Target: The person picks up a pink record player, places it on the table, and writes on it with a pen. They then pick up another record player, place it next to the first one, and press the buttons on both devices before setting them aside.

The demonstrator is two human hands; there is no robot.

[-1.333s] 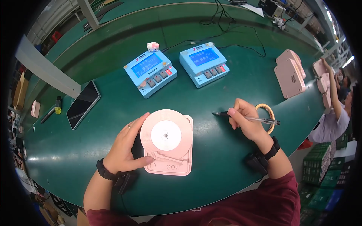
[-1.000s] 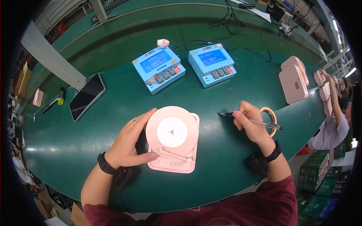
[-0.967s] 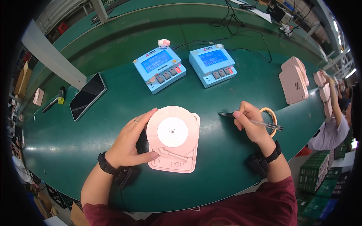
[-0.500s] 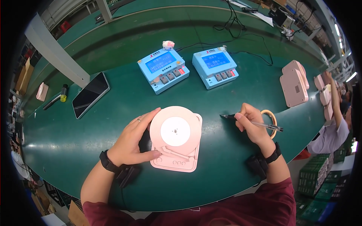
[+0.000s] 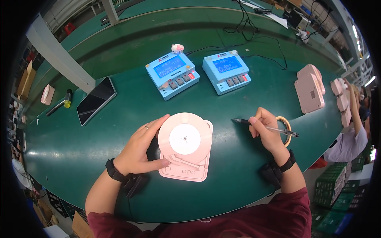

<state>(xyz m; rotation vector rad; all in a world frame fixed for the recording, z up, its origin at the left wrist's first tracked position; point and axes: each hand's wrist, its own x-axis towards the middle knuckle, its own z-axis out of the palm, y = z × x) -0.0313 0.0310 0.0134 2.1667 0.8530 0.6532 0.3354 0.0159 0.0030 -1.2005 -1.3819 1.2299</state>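
Observation:
A pale pink device shaped like a record player (image 5: pixel 203 174), with a white round centre, lies flat on the green table in front of me. My left hand (image 5: pixel 139 148) grips its left side, fingertips at the upper edge and thumb along the lower left. To the right, my right hand (image 5: pixel 265 129) is closed round a clear pen (image 5: pixel 274 128) with a black front part. The pen's tip points left, apart from the device. Behind that hand lies a roll of yellowish tape (image 5: pixel 288 141), partly hidden by the pen.
Two light-blue boxes with screens and keys, a left box (image 5: pixel 171 77) and a right box (image 5: pixel 226 72), stand farther back. A phone (image 5: pixel 96 101) and a marker (image 5: pixel 56 107) lie left. Another pink device (image 5: pixel 310 89) stands far right, near a co-worker's arm (image 5: pixel 354 103).
My hands, the pen and the record-player device stay nearly in place, with only a slight shift of the view. The co-worker's arm at the right has moved a little.

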